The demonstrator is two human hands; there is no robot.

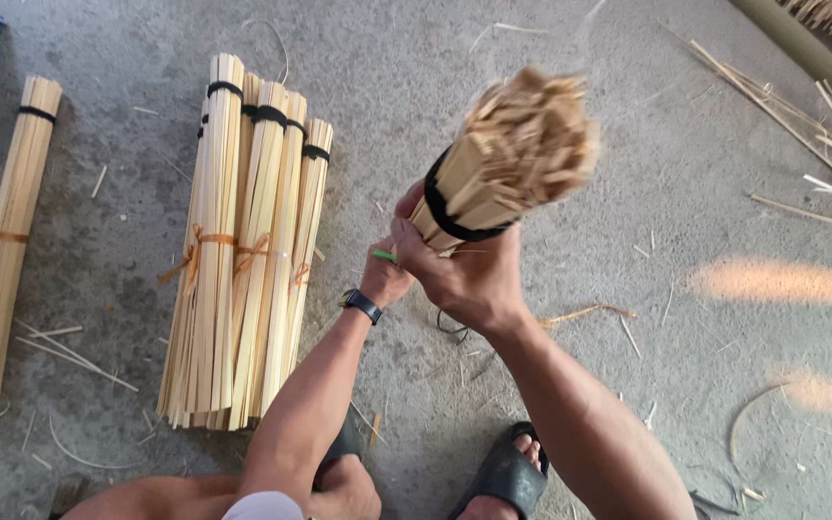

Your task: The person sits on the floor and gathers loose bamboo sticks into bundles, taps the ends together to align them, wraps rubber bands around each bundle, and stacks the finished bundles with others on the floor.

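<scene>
Right hand [469,279]: grip closed around an upright bundle of bamboo strips [507,159], just under its black band [445,214]; the bundle's cut ends point up at the camera, blurred. Left hand [384,276]: wristwatch [361,304] on the wrist, grip curled against the bundle's lower part, seemingly pinching something small and green [384,255], too small to identify. Below, a sandalled foot [509,472] on the concrete floor [580,404]. Farther left, a stack of tied bundles [243,250] lies flat; beyond it, a single bundle [7,241]. Loose strips [811,125] scattered far right.
</scene>
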